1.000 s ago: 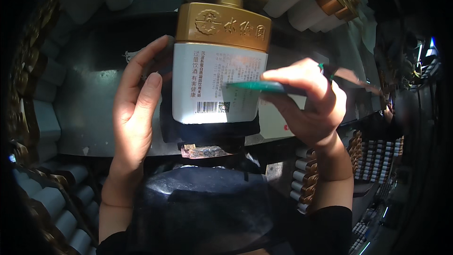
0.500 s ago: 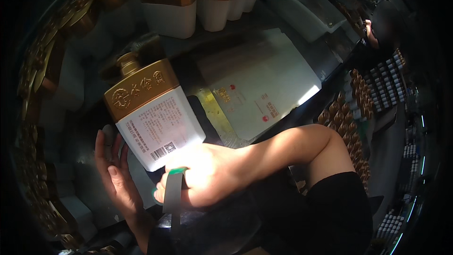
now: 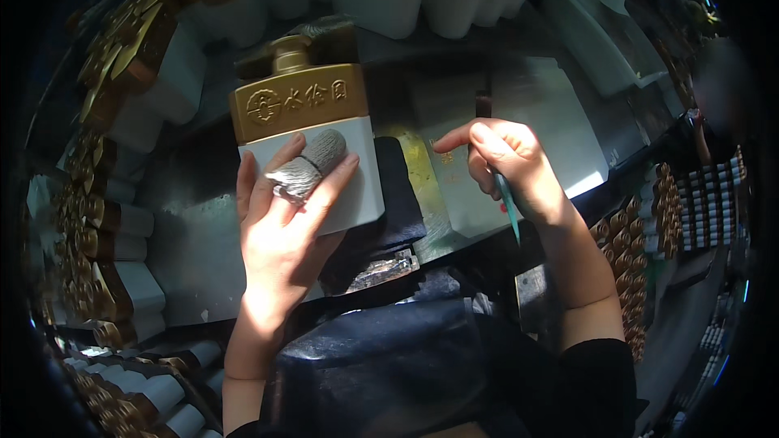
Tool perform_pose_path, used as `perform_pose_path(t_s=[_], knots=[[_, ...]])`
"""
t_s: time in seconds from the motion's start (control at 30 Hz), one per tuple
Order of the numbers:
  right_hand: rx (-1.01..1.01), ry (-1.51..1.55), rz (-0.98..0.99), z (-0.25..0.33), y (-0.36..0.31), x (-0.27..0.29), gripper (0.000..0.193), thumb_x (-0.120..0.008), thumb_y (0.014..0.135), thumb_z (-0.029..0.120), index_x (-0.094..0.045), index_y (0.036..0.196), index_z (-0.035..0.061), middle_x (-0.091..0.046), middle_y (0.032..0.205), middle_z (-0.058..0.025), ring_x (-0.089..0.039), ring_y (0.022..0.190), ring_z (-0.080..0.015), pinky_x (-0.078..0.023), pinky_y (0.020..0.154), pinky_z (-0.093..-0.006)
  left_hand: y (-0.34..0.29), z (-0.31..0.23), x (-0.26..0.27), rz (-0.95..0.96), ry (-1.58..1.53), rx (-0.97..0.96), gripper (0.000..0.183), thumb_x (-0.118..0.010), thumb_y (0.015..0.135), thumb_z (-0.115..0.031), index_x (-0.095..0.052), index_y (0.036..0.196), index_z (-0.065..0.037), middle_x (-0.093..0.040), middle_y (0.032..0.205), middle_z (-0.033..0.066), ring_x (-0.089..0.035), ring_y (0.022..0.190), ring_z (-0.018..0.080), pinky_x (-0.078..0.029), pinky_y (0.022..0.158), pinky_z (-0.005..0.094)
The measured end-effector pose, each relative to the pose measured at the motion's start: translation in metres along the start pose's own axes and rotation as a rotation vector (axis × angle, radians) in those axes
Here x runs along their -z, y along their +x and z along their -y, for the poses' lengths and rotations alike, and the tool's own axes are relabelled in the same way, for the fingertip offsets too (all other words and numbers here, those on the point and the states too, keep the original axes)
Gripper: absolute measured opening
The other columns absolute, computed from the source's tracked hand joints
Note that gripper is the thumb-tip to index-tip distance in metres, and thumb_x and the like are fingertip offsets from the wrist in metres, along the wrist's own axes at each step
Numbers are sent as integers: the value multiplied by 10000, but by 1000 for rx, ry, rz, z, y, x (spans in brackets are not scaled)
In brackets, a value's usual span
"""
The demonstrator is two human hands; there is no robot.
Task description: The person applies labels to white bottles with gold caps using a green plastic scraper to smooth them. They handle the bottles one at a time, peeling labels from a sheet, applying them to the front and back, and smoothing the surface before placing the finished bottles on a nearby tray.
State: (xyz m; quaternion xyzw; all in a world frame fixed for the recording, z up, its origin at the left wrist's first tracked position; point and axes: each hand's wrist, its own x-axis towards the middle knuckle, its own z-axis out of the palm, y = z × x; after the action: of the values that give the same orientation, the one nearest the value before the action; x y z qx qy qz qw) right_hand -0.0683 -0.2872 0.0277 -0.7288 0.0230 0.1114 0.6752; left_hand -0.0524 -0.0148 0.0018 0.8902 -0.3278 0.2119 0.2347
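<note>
resting at left: one bottle, left hand atop, fingers spread, a grey cover on one; at right: right hand, fingers curled round a green tool; far: a row of bottles.

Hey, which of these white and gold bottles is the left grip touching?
The gold-shouldered white bottle directly before the person: the left grip has its fingers spread across the white part. The other bottles, crowded toward the picture's edges, have no grip on them.

Bottle left of sheet; other bottles behind, further left.
</note>
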Motion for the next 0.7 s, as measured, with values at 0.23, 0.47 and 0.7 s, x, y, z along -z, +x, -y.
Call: perform_pose_path(t_s=[0.23,0.47,0.7], knots=[[232,-702,-262,-77,-8,67,295,-558,944,251,-698,1075,28,-684,770,-146,-662,715,-229,-502,675,-360,3,0,-6,-21,-87,-6,649,-819,542,-50,-680,1169,-135,-651,1187,118,-473,1308,370,-173,1158,589],[91,-1259,55,-89,-5,55,393,-567,889,175,-602,1280,193,-635,769,-172,-638,753,-342,-515,707,-429,-8,4,-3,-196,-252,103,393,-750,816,-251,-678,1145,-48,-645,1182,163,-486,1273,361,-236,1129,536],[201,-1394,-65,-108,55,65,396,-579,869,177,-615,1261,221,-607,743,-127,-624,735,-311,-518,657,-393,-19,21,-11,-521,-360,496,292,-513,930,17,-601,1207,31,-612,1247,162,-560,1185,229,-380,1053,340]])
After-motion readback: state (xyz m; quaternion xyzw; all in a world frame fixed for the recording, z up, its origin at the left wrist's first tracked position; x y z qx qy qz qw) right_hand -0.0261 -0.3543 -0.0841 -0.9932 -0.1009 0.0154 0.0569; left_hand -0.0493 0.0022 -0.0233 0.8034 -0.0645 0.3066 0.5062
